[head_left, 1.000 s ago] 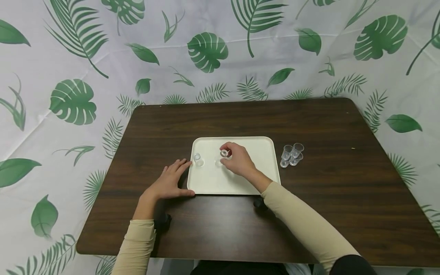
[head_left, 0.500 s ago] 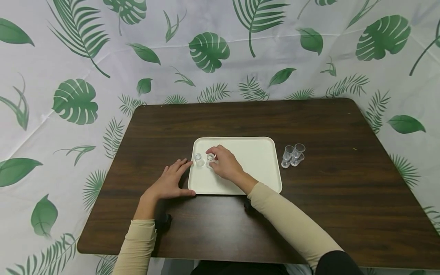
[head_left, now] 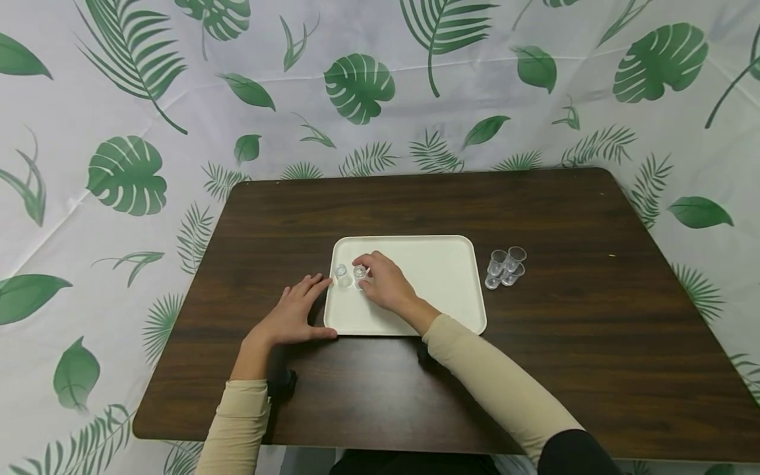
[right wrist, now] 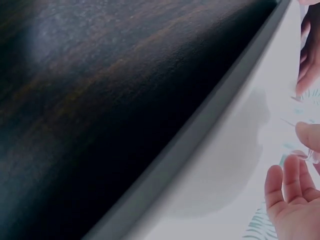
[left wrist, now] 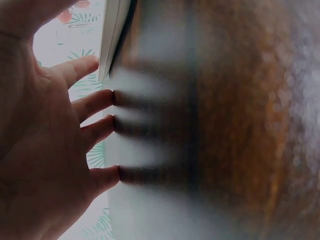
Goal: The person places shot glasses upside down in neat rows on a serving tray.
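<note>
A cream tray (head_left: 427, 264) lies on the dark wooden table. Near its left end stands a small clear cup (head_left: 342, 277), narrower at the top than at the base. Just right of it, my right hand (head_left: 387, 285) pinches a second small clear cup (head_left: 359, 272) between thumb and fingers, low over the tray; the right wrist view catches only part of this hand (right wrist: 300, 195) at its edge. My left hand (head_left: 289, 315) spreads over the tray's left edge, thumb at the near corner. In the left wrist view the left hand's fingers (left wrist: 95, 103) reach down to the tabletop.
Several more clear cups (head_left: 505, 267) stand in a tight cluster on the table, right of the tray. The dark table (head_left: 380, 389) runs out to rounded corners, and a leaf-patterned cloth (head_left: 356, 138) hangs behind it.
My right hand has carried its cup leftward from the middle of the tray to beside the other cup, with a slight shift in the last half second. The left hand has stayed in place.
</note>
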Motion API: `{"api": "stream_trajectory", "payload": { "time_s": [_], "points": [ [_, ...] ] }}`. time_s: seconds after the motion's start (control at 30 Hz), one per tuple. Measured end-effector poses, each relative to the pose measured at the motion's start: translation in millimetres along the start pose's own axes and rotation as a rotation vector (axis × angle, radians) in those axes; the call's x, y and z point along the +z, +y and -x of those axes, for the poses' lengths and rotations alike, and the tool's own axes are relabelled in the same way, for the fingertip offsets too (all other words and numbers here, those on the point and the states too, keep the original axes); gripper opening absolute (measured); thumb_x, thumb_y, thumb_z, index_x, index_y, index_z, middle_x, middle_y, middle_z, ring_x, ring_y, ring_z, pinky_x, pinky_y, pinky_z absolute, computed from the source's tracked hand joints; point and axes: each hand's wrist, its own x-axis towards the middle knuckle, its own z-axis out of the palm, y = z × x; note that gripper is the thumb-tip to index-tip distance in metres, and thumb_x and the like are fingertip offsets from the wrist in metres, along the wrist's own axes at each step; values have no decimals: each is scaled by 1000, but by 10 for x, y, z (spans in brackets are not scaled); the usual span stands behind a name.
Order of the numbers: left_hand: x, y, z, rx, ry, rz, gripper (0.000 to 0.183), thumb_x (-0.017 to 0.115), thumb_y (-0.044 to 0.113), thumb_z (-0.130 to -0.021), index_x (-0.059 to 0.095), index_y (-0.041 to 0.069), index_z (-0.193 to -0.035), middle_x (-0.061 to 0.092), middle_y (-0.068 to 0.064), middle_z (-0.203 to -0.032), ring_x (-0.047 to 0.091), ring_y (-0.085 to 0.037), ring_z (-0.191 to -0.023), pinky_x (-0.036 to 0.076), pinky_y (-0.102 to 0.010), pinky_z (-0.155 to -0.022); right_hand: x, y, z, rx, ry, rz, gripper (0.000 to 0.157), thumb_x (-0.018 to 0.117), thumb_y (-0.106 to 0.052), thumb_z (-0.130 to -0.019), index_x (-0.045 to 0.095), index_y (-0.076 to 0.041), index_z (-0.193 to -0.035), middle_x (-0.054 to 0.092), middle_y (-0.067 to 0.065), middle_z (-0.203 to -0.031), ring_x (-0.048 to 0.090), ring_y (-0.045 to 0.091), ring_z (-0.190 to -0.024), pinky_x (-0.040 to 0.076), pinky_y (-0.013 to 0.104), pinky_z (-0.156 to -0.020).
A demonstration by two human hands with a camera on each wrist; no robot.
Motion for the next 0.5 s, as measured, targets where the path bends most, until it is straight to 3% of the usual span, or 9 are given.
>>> {"api": "stream_trajectory", "payload": {
  "time_s": [0.5],
  "points": [
    [-14,8,7,9,3,2,106,78,61,-73,29,17,-155,24,-16,-159,16,-39,-146,11,-70,-109,-50,40,46,17,-19,-33,55,76,-12,-84,54,-13,-134,57,4,-112,59,18,-95,48,32,-80]
  ]
}}
